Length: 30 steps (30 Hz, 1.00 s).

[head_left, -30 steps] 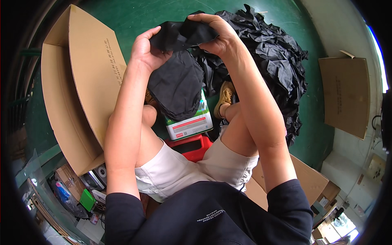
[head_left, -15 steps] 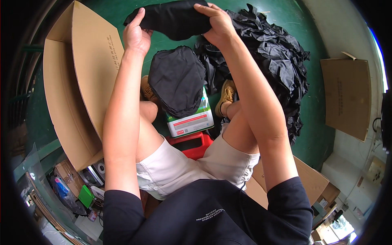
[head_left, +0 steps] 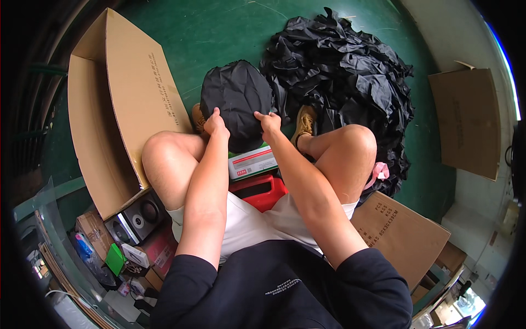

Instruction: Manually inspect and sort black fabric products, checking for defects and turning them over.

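My left hand (head_left: 216, 123) and my right hand (head_left: 268, 124) are closed at the near left and near right edges of a rounded black fabric piece (head_left: 236, 93). Thumbs lie on top, while the fingers underneath are mostly hidden. The piece rests over the stack of similar black fabric between my feet, and its surface is slightly creased. Beneath the stack, the near side of a white and green box-shaped container (head_left: 252, 164) shows. Right of my hands spreads a large loose heap of black fabric (head_left: 350, 71), crumpled and shiny.
A tall open cardboard box (head_left: 134, 93) stands at the left. Between my thighs is a red plastic object (head_left: 266, 193) with a handle-like opening. Cardboard (head_left: 402, 233) lies by my right thigh; another carton (head_left: 466, 123) leans at the far right. A pink item (head_left: 378, 174) lies by the heap.
Both hands have come down toward me from the far side, bringing the black fabric piece onto the stack. My knees now show more, and the pink item has come into view.
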Tool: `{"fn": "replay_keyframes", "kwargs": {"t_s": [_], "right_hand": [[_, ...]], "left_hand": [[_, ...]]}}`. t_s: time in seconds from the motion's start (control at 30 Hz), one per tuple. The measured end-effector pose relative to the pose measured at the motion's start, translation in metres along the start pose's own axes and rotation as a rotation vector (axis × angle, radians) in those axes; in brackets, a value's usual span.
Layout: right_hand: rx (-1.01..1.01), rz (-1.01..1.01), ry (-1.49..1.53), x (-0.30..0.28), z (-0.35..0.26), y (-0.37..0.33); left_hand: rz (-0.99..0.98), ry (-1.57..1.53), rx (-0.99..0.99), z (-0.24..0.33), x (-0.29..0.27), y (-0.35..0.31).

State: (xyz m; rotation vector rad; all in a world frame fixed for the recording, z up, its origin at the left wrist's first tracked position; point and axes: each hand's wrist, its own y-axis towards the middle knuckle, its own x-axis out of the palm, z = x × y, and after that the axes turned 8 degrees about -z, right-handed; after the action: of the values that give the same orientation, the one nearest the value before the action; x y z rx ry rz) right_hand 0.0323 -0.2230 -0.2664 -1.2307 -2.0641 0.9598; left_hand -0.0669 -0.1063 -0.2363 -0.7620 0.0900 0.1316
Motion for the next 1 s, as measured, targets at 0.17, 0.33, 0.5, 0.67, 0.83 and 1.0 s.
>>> {"fn": "replay_keyframes", "kwargs": {"t_s": [0.17, 0.33, 0.5, 0.67, 0.83, 1.0], "right_hand": [[0.071, 0.034, 0.003, 0.001, 0.017, -0.035], [-0.250, 0.067, -0.935, -0.023, 0.023, -0.029], [-0.634, -0.280, -0.780, -0.035, -0.058, -0.103], [-0.797, -0.463, -0.311, -0.117, -0.146, -0.260], [-1.035, 0.315, -0.003, -0.274, -0.109, -0.331], [-0.151, 0.674, -0.989, -0.363, 0.037, -0.330]], "left_hand": [[0.094, 0.032, -0.017, -0.035, -0.025, -0.007], [0.288, 0.467, -0.009, -0.047, -0.008, 0.012], [0.220, 1.213, 0.667, -0.026, 0.008, -0.061], [-0.216, 1.503, 0.903, -0.039, 0.019, -0.051], [-0.273, 1.592, 0.858, -0.057, 0.027, -0.073], [-0.312, 1.678, 0.803, -0.036, 0.017, -0.082]]}}
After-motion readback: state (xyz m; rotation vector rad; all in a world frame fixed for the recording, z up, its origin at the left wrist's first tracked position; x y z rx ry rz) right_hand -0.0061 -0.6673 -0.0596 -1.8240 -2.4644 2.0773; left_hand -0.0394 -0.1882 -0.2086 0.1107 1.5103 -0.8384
